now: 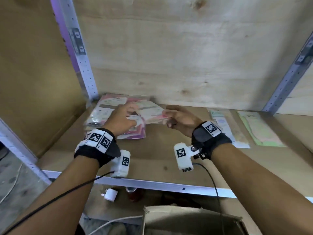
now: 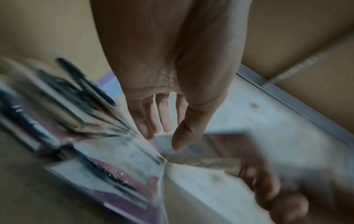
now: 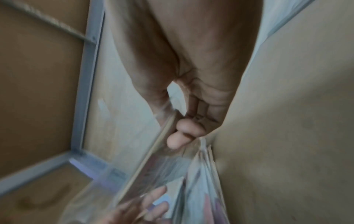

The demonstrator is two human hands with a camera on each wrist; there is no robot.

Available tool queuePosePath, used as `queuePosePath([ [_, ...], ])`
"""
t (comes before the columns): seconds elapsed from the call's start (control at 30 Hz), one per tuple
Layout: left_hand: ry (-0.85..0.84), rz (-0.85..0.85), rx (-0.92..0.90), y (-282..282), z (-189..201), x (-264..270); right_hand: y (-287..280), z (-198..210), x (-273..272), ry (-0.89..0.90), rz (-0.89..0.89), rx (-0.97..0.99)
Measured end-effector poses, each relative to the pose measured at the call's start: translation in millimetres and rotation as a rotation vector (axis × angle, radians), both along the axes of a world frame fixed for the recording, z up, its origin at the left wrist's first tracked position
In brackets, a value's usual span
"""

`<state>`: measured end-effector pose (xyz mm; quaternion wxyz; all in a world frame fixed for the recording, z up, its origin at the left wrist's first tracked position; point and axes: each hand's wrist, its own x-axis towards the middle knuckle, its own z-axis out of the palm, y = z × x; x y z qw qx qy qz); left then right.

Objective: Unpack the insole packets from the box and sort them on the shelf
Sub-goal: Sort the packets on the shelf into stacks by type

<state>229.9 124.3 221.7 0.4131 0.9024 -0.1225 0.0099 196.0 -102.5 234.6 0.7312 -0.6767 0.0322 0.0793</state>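
Note:
A fanned pile of pink insole packets (image 1: pixel 106 114) lies at the back left corner of the wooden shelf (image 1: pixel 160 158). My right hand (image 1: pixel 176 116) pinches the end of a bundle of pink packets (image 1: pixel 152 114) just above the shelf, fingers curled round its edge (image 3: pixel 182 131). My left hand (image 1: pixel 123 117) reaches over the pile with straight, spread fingers (image 2: pixel 164 125) touching the near end of the held bundle (image 2: pixel 201 178). The wrist views are blurred. The bundle (image 3: pixel 201 181) hangs fanned below my right hand's fingers.
Two pale green packets (image 1: pixel 225 126) (image 1: pixel 259 131) lie flat on the shelf's right side. Metal uprights (image 1: pixel 81 53) frame the bay, with plywood behind. Below the front rail (image 1: pixel 152 184) stand an open cardboard box (image 1: pixel 186 217), a white plug (image 1: pixel 110 195) and a red can (image 1: pixel 133 194).

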Motion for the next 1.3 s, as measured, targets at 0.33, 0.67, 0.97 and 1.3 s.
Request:
queuePosePath([
  [0.33, -0.394, -0.22, -0.123, -101.2, 19.7, -20.2, -111.1, 38.7, -47.6, -0.031, -0.073, 0.361],
  [0.67, 0.089, -0.194, -0.625, -163.7, -0.9, -24.7, -154.6, -14.6, -67.3, -0.133, -0.06, -0.145],
  [0.97, 0.252, -0.041, -0.746, -181.8, -24.3, 0.4, -183.2, -29.5, -72.8, 0.027, 0.101, -0.119],
  [1.3, -0.02, 0.071, -0.339, -163.2, -43.6, 19.3, -196.6, -36.7, -71.8, 0.108, 0.23, -0.248],
])
